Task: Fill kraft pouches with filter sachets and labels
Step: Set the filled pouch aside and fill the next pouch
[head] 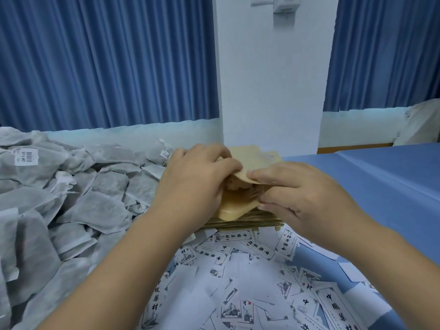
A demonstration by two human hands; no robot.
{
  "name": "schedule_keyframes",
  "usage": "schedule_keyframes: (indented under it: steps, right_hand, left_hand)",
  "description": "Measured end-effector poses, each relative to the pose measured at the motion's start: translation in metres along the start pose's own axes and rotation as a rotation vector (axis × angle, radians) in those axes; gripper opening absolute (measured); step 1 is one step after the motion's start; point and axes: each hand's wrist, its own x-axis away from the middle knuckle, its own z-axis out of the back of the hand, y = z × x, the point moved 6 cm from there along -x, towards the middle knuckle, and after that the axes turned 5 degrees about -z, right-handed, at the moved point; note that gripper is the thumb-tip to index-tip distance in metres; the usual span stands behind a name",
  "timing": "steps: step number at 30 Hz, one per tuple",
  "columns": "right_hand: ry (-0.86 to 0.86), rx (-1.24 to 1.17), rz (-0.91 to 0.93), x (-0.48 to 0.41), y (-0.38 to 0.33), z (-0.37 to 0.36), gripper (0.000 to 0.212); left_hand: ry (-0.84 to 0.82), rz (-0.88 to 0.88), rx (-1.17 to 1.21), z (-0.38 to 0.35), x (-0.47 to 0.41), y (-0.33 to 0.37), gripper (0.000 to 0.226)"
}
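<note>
A stack of flat kraft pouches point(247, 222) lies at the middle of the table. On top of it sits one kraft pouch point(240, 206) with its mouth pulled apart. My left hand point(192, 182) grips the pouch's left side, fingers curled over its upper edge. My right hand point(302, 194) pinches the raised paper flap at the mouth between thumb and forefinger. What is inside the pouch is hidden by my fingers. Grey filter sachets point(78, 203) lie heaped to the left. White printed labels point(238, 277) are scattered in front.
The table carries a blue cloth point(381, 184), bare on the right. A white pillar point(271, 91) stands just behind the pouch stack, blue curtains point(107, 60) on both sides. A pale bundle point(421, 125) sits at the far right edge.
</note>
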Motion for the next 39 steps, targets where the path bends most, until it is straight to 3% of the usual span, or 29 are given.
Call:
schedule_keyframes:
  steps: [3, 7, 10, 13, 18, 22, 23, 26, 29, 33, 36, 39]
  right_hand:
    - [-0.025, -0.019, -0.020, 0.004, 0.006, -0.001, 0.019]
    - [-0.067, -0.053, -0.150, 0.010, 0.018, -0.003, 0.031]
    - [-0.046, -0.114, -0.240, 0.014, 0.029, -0.006, 0.027]
    - [-0.032, -0.183, -0.323, 0.016, 0.037, -0.007, 0.025]
    - [-0.033, -0.121, -0.344, 0.016, 0.034, 0.001, 0.014]
    - [-0.230, -0.065, -0.263, 0.011, 0.022, -0.008, 0.069]
    - [-0.276, -0.038, -0.214, 0.010, 0.017, -0.012, 0.069]
    - [-0.393, 0.008, -0.204, 0.012, 0.015, -0.023, 0.029]
    - [-0.511, -0.020, -0.284, 0.022, 0.024, -0.038, 0.028]
    - [-0.475, -0.101, -0.352, 0.021, 0.031, -0.035, 0.026]
    - [-0.380, -0.070, -0.357, 0.018, 0.031, -0.026, 0.040]
    - [-0.255, -0.096, -0.343, 0.016, 0.028, -0.017, 0.024]
  left_hand:
    - [-0.016, -0.099, 0.036, -0.004, 0.014, 0.004, 0.031]
    - [-0.183, -0.145, 0.072, -0.023, 0.037, 0.012, 0.031]
    - [-0.306, -0.062, 0.111, -0.033, 0.046, 0.009, 0.062]
    - [-0.256, -0.080, 0.063, -0.033, 0.045, 0.012, 0.051]
    - [-0.026, 0.103, 0.055, -0.023, 0.048, -0.008, 0.041]
    - [-0.045, 0.015, 0.056, -0.020, 0.048, -0.013, 0.044]
    - [-0.068, 0.001, 0.069, -0.020, 0.049, -0.016, 0.044]
    - [-0.143, 0.015, 0.162, -0.027, 0.051, -0.025, 0.042]
    - [-0.198, 0.033, 0.247, -0.034, 0.056, -0.032, 0.035]
    - [-0.145, -0.040, 0.252, -0.028, 0.056, -0.032, 0.028]
    - [-0.107, -0.070, 0.217, -0.021, 0.055, -0.029, 0.026]
    - [-0.080, -0.018, 0.193, -0.015, 0.052, -0.031, 0.026]
